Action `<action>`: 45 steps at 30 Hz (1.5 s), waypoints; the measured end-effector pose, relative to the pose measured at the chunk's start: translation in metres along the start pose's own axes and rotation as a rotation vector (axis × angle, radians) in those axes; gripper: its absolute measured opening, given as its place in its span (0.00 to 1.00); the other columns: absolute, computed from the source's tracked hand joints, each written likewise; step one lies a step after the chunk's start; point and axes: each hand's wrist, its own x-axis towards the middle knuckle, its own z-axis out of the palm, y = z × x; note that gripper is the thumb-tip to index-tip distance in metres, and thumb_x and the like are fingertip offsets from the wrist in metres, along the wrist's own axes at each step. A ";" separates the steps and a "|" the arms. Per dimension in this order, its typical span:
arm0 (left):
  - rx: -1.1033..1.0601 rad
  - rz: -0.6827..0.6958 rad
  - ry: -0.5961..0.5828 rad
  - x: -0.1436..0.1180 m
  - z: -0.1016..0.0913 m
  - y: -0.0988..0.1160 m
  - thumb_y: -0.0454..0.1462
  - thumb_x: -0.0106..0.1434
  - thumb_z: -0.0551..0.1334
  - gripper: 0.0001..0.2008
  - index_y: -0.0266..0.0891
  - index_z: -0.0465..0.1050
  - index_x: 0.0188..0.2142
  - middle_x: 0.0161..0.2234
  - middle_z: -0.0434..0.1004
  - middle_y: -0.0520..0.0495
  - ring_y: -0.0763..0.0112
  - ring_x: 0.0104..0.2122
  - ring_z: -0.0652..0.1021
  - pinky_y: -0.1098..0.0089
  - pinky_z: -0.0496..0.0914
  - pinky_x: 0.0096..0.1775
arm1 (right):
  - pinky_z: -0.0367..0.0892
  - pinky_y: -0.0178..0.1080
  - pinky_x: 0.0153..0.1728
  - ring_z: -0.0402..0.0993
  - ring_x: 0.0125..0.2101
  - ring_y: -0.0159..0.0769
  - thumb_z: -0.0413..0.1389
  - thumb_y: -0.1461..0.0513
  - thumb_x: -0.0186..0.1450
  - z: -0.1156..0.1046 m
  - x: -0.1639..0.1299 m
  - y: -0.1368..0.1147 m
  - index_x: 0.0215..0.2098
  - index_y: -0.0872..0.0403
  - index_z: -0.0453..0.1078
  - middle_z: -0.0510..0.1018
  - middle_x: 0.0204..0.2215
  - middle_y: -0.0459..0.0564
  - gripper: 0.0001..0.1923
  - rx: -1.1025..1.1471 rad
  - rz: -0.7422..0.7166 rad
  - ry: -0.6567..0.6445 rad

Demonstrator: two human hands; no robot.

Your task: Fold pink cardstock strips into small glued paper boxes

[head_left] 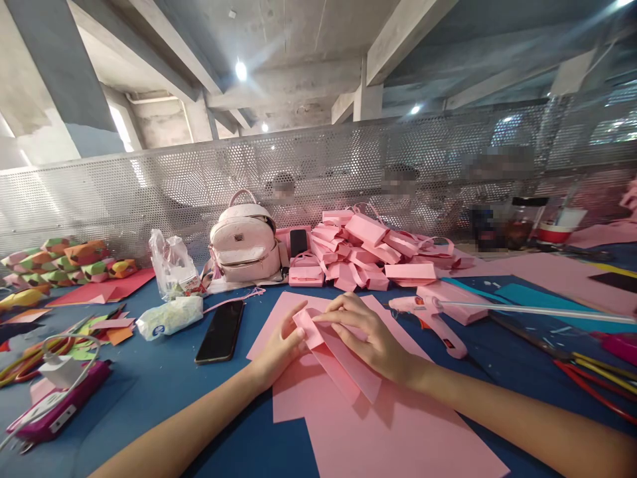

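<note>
Between my two hands is a folded piece of pink paper (338,368), creased into long panels with a short flap at its upper left end. My left hand (280,345) pinches that flap end between thumb and fingers. Across the upper right side of the paper lies my right hand (365,335), its fingers bent and pressing on the panel near the fold. Beneath both hands, flat pink sheets (398,431) overlap on the blue table. A pink and white glue gun (430,315) with a long glue stick lies right of my right hand.
A heap of folded pink paper boxes (363,245) stands behind my hands, beside a pale backpack (243,242). A phone (219,332) and tissue pack (170,317) lie left. A magenta power strip (62,405) sits front left; scissors (592,378) lie right. A perforated metal screen (323,156) runs behind.
</note>
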 end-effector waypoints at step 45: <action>0.884 0.322 0.284 0.010 -0.016 0.002 0.36 0.56 0.70 0.30 0.49 0.68 0.58 0.66 0.58 0.43 0.51 0.68 0.53 0.49 0.54 0.64 | 0.66 0.42 0.42 0.72 0.38 0.39 0.58 0.65 0.68 -0.002 -0.002 0.039 0.34 0.51 0.75 0.80 0.34 0.48 0.05 -0.228 0.018 0.050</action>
